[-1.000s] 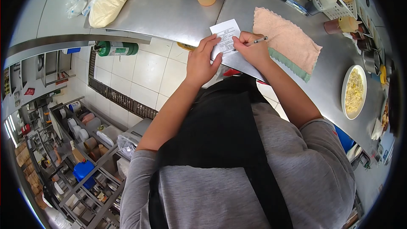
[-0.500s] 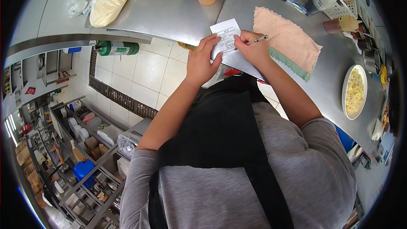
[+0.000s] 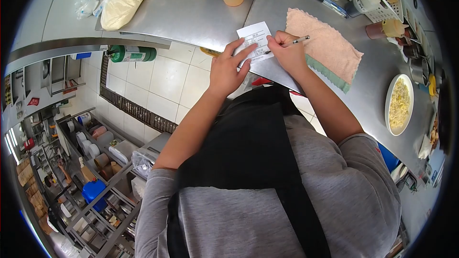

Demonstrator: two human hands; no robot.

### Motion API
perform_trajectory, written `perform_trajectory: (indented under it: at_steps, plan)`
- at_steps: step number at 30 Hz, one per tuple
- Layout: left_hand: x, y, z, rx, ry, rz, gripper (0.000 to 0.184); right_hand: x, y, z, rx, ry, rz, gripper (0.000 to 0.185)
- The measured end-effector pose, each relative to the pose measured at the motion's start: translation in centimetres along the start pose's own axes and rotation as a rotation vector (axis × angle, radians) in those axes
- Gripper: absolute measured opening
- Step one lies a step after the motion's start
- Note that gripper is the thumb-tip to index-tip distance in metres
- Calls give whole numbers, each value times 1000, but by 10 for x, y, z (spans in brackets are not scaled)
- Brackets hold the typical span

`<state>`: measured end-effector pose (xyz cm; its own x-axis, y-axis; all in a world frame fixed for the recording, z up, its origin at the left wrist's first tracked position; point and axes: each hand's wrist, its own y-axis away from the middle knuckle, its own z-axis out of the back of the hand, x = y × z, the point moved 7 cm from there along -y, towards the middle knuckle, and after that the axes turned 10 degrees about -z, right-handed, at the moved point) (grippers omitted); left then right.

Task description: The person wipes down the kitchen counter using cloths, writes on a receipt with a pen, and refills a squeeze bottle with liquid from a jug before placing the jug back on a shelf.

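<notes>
Upper centre: white printed paper slip (image 3: 252, 31), likely flimsy; I'd pin its edge.
Left fingers (image 3: 245, 53) splayed over it, right fingers (image 3: 273, 44) pinching slim silver pen (image 3: 301, 39).

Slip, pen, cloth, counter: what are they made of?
Slip: matte paper; thin white sheet with dark print.
Pen: probably plastic, perhaps metal parts; slim, light-and-dark barrel, too small to settle.
Cloth: soft textile, maybe microfiber or terry; fuzzy surface, scalloped edge.
Counter: metal, likely stainless steel; gray satin sheen, blurred reflections.
</notes>
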<state>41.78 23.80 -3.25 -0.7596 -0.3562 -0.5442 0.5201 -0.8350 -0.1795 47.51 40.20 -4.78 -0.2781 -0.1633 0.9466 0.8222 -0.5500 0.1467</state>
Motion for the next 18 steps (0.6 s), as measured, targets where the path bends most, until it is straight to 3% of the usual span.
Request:
perform_trajectory:
  at_steps: [5,9,18]
  plan:
    - [-9,-2,9,53,-163,-13,35,3,-3,2,85,-47,-28,35]
    - [-13,-8,12,18,-337,-85,25,1,-1,1,89,95,8,36]
    - [-8,-14,8,45,-280,-80,18,10,1,0,101,18,15,40]
